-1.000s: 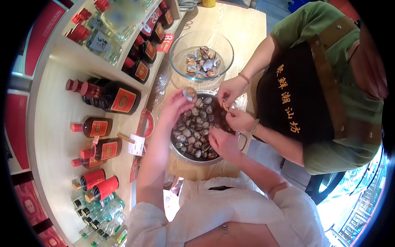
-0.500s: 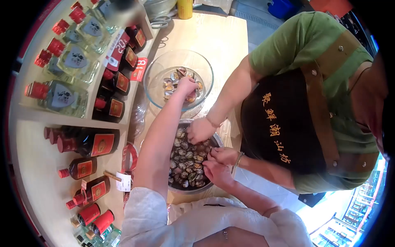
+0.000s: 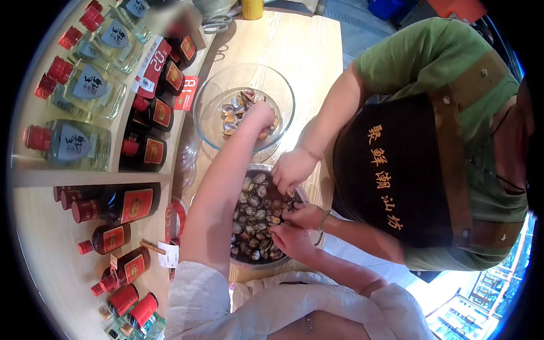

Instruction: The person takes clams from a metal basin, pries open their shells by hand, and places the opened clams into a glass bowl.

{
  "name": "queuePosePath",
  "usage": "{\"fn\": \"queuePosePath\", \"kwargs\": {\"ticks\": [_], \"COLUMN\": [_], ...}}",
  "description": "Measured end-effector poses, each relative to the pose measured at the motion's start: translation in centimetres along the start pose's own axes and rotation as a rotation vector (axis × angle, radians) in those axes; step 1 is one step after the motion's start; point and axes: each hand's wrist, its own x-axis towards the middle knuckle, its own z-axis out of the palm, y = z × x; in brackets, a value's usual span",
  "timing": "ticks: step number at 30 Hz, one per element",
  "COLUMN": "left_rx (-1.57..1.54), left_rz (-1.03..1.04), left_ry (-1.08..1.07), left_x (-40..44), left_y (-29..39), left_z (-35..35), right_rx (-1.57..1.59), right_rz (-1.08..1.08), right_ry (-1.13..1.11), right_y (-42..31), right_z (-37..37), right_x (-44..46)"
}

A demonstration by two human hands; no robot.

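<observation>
My left hand (image 3: 260,115) is down inside a clear glass bowl (image 3: 201,113), over several opened clams (image 3: 231,119) with orange flesh. Its fingers curl downward and the tips are hidden, so what they hold does not show. Below it stands a metal bowl (image 3: 301,195) of dark water and many striped clams (image 3: 249,209). At this bowl's right side my right hand (image 3: 292,241) is closed, its fingertips pinching a clam (image 3: 274,220). A co-worker's hands (image 3: 294,170) (image 3: 303,216) work at the same bowl, one right beside my right hand.
Facing me from the right is the co-worker in a green shirt and black apron (image 3: 385,175). Shelves of bottles (image 3: 139,204) with price tags line the left. Scissors (image 3: 217,24) and a yellow container (image 3: 253,8) are at the far end of the wooden table (image 3: 314,45).
The co-worker's upper hand has drawn back from the clams toward the bowl's rim. My right hand has shifted slightly left. My left hand stays in the glass bowl, its fingers less visible.
</observation>
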Motion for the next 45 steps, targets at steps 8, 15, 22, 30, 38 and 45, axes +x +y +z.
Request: {"fn": "queuePosePath", "kwargs": {"ticks": [8, 15, 22, 30, 38, 45], "left_rx": [0.155, 0.021, -0.244, -0.523, -0.276, 0.272], "left_rz": [-0.064, -0.049, 0.069, -0.008, 0.109, 0.316], "left_ry": [0.338, 0.487, 0.834, 0.942, 0.850, 0.542], "left_x": [-3.4, -3.1, -10.9, -27.5, -29.0, -23.9], "left_y": [1.8, 0.1, -2.6, -5.5, -2.9, 0.0], "left_z": [-0.9, -0.6, -1.0, 9.5, 16.4, 16.3], "right_rx": [-0.021, -0.071, -0.014, -0.036, -0.105, -0.085], "right_rz": [-0.001, 0.004, 0.025, 0.003, -0.035, -0.036], "right_ry": [0.046, 0.038, -0.060, -0.191, -0.254, -0.198], "right_y": [1.1, 0.9, -0.1, -1.2, -2.1, -1.3], "right_z": [1.2, 1.2, 0.4, 1.6, 2.0, 0.9], "right_x": [-1.3, -1.4, -1.8, -4.0, -6.5, -8.1]}}
